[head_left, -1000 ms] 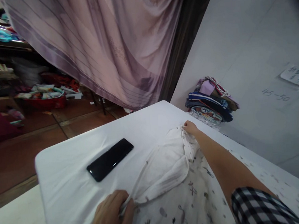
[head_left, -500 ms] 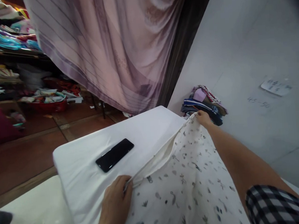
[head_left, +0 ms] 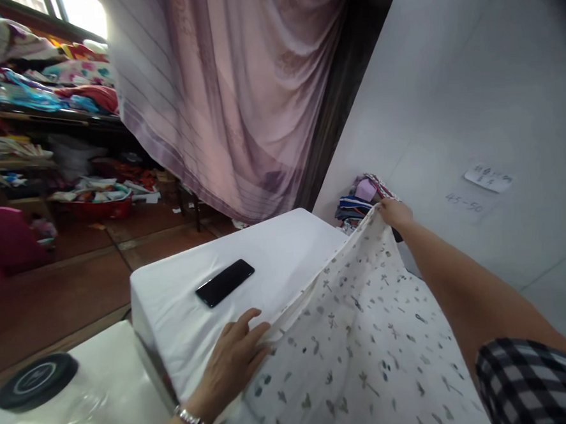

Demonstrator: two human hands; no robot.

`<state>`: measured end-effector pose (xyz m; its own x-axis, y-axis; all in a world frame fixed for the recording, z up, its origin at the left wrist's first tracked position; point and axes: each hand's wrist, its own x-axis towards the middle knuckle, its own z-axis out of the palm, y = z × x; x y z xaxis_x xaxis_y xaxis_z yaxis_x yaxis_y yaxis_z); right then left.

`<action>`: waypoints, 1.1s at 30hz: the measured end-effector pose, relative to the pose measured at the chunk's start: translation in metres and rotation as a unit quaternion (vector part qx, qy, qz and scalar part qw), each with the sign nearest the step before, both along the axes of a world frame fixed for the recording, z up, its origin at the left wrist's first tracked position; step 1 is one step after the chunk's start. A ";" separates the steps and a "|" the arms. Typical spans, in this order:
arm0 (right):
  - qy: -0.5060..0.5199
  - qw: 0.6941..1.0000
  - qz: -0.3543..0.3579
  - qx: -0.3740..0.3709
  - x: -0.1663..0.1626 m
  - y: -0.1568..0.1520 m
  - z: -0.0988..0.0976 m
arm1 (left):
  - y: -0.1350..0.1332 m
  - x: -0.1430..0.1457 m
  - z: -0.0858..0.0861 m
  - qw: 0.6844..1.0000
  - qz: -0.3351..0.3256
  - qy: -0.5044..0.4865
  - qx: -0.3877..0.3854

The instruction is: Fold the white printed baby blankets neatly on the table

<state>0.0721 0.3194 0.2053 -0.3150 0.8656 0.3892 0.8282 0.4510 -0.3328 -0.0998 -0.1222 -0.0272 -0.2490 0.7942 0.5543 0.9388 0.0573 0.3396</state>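
A white cloth with small dark prints (head_left: 362, 341) is stretched over the white table (head_left: 174, 308). My right hand (head_left: 394, 213) is closed on its far corner, lifted above the table's far edge. My left hand (head_left: 237, 359) lies at the cloth's near corner, fingers spread and mostly flat, the corner under them. A black phone (head_left: 225, 283) lies on the table just beyond my left hand.
A stack of folded coloured clothes (head_left: 362, 204) sits by the white wall behind my right hand. A mauve curtain (head_left: 237, 93) hangs beyond the table. A black round disc (head_left: 37, 380) rests on a plastic-covered surface at lower left. Cluttered shelves and floor fill the left.
My right hand has lifted and pulled the cloth's far corner outward, unfolding the white inner side so the printed side shows. My left hand's fingers have loosened from a pinch to spread.
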 end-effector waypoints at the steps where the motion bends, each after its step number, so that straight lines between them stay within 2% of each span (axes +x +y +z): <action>1: 0.017 1.000 0.000 -0.012 -0.002 -0.001 0.000 | -0.002 -0.003 0.001 1.000 -0.008 0.007 -0.002; 4: 0.085 0.994 0.000 -0.067 -0.013 -0.004 -0.004 | -0.008 -0.012 0.004 1.000 -0.020 0.001 -0.023; 7: 0.172 0.977 0.004 -0.128 -0.027 -0.005 -0.013 | -0.009 -0.019 0.009 0.999 -0.003 -0.031 -0.037; 10: 0.251 0.951 0.014 -0.178 -0.040 -0.002 -0.025 | -0.005 -0.023 0.013 0.990 0.066 -0.123 -0.035; 13: 0.309 0.927 0.019 -0.213 -0.050 0.007 -0.039 | 0.001 -0.026 0.010 0.954 0.176 -0.233 -0.061; 16: 0.352 0.908 0.016 -0.226 -0.059 0.018 -0.056 | 0.003 -0.028 0.002 0.935 0.229 -0.260 -0.081; 20: 0.391 0.893 0.006 -0.221 -0.076 0.031 -0.080 | 0.002 -0.030 -0.005 0.938 0.225 -0.256 -0.059; 26: 0.426 0.879 0.002 -0.213 -0.106 0.046 -0.118 | -0.004 -0.030 -0.002 0.931 0.206 -0.293 -0.067; 29: 0.422 0.877 -0.002 -0.231 -0.117 0.051 -0.141 | -0.007 -0.031 -0.003 0.929 0.184 -0.313 -0.071; 33: 0.405 0.875 -0.002 -0.265 -0.126 0.053 -0.173 | -0.008 -0.032 -0.008 0.926 0.188 -0.320 -0.067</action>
